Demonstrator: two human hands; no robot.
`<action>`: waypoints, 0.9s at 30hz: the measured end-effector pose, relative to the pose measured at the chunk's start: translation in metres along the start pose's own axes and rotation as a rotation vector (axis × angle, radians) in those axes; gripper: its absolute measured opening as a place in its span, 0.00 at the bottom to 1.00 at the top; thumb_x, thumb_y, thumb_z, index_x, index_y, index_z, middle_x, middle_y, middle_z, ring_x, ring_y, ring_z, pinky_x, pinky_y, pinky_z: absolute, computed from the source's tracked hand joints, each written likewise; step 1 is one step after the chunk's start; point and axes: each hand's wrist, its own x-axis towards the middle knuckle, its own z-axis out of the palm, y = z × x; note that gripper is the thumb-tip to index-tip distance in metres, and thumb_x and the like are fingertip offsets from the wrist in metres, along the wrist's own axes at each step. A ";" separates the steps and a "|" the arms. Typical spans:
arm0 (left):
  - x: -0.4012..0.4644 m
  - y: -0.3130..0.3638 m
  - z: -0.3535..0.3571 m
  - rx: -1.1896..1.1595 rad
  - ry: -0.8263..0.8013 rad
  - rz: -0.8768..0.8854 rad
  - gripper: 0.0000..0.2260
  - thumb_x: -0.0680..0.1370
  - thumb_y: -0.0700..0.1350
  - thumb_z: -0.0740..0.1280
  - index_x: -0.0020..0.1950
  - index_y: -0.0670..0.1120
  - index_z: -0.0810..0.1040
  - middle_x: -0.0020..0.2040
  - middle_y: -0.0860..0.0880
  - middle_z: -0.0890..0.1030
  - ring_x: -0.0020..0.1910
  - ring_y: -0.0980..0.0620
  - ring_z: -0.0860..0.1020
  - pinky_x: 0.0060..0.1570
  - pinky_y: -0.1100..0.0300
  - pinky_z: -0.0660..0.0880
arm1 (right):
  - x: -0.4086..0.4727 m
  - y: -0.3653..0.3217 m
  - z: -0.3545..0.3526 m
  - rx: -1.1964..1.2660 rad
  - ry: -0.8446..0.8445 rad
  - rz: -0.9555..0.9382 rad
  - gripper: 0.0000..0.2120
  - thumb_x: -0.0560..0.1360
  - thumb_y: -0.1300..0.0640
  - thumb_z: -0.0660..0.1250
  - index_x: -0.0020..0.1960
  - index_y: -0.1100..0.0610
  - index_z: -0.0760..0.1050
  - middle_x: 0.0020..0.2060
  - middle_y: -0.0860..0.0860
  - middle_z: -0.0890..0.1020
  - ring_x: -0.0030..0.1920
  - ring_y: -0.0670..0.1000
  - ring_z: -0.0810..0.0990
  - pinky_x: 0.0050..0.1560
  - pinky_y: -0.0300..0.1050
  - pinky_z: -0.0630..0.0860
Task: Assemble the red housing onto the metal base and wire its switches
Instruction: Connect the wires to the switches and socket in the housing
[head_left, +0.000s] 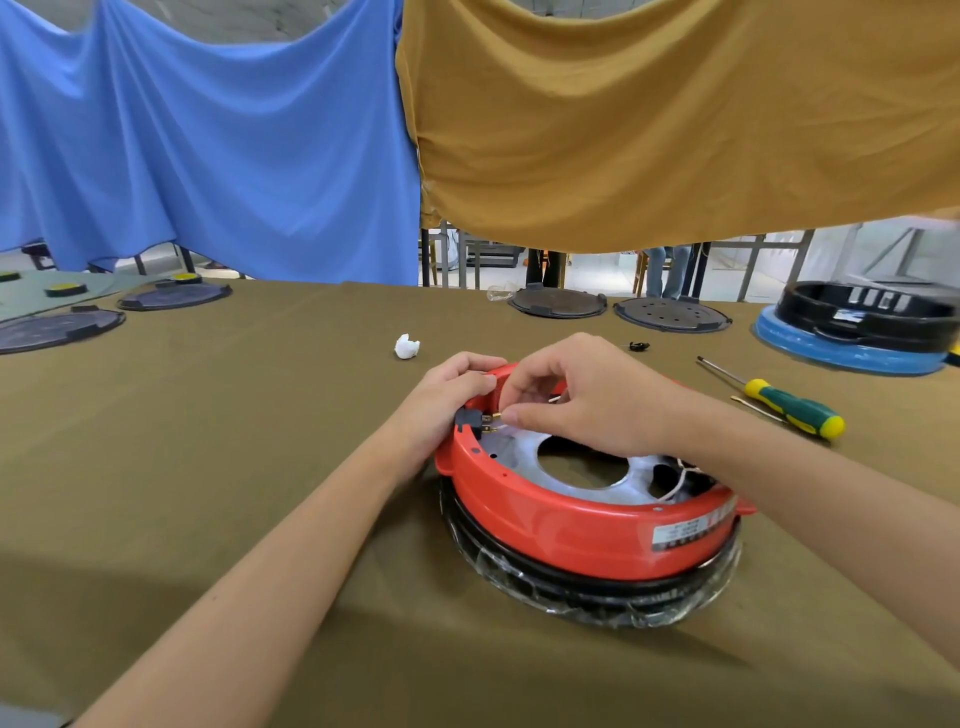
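The right hand (582, 397) hangs over the far-left part of the red housing (561, 525), thumb and forefinger pinched together on what looks like a thin white wire (554, 399) (the lead itself is nearly hidden under the fingers, so I cannot tell exactly where the grip sits). Just left of those fingertips, almost touching, the black switch (470, 419) sits in the housing's rim, its 2 brass terminals (491, 422) pointing inward to the right, straight at the pinching fingers. So the coming push, as I judge it, runs leftward along the line of those terminals.

The left hand (452, 395) wraps the outside of the rim behind the switch, fingers curled over the red edge, bracing it against that push.

The housing lies upside-down on the metal base (597, 592), on the olive-covered table (208, 467). A green-and-yellow screwdriver (779, 405) lies well apart to the right.
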 end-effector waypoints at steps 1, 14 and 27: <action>0.000 0.000 0.000 0.005 0.001 0.000 0.11 0.81 0.39 0.62 0.61 0.42 0.79 0.57 0.35 0.82 0.51 0.44 0.81 0.60 0.46 0.75 | -0.001 0.000 0.001 -0.017 0.005 0.009 0.05 0.75 0.56 0.72 0.41 0.49 0.83 0.35 0.44 0.84 0.37 0.41 0.81 0.42 0.34 0.76; 0.000 0.000 0.000 0.034 -0.001 0.017 0.11 0.81 0.39 0.61 0.62 0.42 0.79 0.50 0.44 0.82 0.47 0.51 0.79 0.51 0.56 0.76 | 0.001 -0.002 0.012 -0.078 0.014 0.075 0.04 0.75 0.55 0.72 0.42 0.52 0.83 0.37 0.45 0.83 0.39 0.39 0.79 0.40 0.30 0.73; 0.002 -0.001 -0.001 0.030 0.002 0.016 0.11 0.80 0.38 0.62 0.60 0.43 0.79 0.49 0.44 0.83 0.47 0.50 0.80 0.47 0.57 0.77 | 0.005 -0.005 0.015 -0.038 0.007 0.088 0.05 0.75 0.57 0.72 0.41 0.54 0.84 0.35 0.46 0.84 0.34 0.39 0.79 0.37 0.31 0.74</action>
